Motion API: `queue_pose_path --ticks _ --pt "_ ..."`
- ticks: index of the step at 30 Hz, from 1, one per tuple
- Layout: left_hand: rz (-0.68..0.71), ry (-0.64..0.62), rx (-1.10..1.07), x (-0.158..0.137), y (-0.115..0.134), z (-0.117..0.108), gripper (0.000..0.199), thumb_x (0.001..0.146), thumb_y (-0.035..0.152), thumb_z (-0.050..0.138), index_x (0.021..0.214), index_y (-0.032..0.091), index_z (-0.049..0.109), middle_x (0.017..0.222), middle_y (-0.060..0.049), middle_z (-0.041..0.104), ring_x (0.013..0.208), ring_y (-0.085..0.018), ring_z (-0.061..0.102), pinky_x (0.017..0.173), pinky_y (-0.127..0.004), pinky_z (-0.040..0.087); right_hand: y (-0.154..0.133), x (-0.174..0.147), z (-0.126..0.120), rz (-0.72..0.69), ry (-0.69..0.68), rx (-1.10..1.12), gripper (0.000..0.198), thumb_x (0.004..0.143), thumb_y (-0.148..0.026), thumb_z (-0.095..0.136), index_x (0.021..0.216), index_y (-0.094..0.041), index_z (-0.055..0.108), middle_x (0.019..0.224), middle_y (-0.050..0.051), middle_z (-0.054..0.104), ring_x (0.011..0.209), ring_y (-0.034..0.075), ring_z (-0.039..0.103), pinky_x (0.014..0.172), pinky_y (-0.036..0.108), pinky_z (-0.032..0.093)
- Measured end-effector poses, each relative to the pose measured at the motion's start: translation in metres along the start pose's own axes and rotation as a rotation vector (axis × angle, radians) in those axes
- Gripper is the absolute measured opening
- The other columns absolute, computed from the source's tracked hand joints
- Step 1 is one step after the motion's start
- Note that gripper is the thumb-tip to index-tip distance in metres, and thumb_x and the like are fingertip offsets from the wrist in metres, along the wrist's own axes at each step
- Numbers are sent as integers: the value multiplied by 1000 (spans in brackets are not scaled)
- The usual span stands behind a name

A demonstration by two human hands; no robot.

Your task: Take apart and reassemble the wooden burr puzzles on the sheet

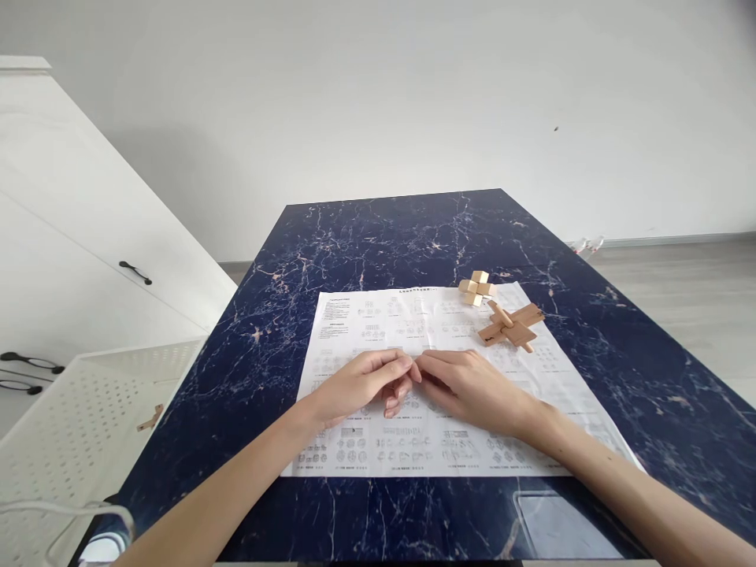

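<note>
My left hand [375, 382] rests on a printed paper sheet [348, 327], its fingers loosely curled and nothing visible in them. Beside it, my right hand [469, 390] lies palm down on the same sheet with bent fingers. The fingertips of both hands meet near the sheet's middle; what is under the right palm is hidden. Beyond my right hand sits a brown wooden puzzle [516, 331] made of flat crossed boards and a round peg. A pale wooden interlocking block puzzle [477, 288] stands at the sheet's far edge. Neither hand touches these puzzles.
The dark blue marbled table [354, 244] reaches toward a white wall. A clear rectangular piece [567, 524] lies at its near right edge. On the left are a white perforated basket [76, 409] holding a small wooden piece [150, 417], a white cable [71, 508] and a cabinet [76, 220].
</note>
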State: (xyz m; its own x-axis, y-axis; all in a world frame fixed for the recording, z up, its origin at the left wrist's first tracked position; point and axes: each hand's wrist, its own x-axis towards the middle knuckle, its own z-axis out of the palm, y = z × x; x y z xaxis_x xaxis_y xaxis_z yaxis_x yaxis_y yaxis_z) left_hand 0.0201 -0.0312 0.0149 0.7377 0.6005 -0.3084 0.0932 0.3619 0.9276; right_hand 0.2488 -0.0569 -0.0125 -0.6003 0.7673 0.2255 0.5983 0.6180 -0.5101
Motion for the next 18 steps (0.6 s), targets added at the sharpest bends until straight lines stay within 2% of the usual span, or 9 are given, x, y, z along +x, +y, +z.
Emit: queue_pose_path --ticks 18 --pt "-1 -9 9 -1 -1 -1 29 110 42 53 100 17 65 74 3 52 61 -10 48 66 -29 45 0 0 0 14 -15 29 18 107 -17 48 94 -20 61 84 2 69 67 14 58 64 28 37"
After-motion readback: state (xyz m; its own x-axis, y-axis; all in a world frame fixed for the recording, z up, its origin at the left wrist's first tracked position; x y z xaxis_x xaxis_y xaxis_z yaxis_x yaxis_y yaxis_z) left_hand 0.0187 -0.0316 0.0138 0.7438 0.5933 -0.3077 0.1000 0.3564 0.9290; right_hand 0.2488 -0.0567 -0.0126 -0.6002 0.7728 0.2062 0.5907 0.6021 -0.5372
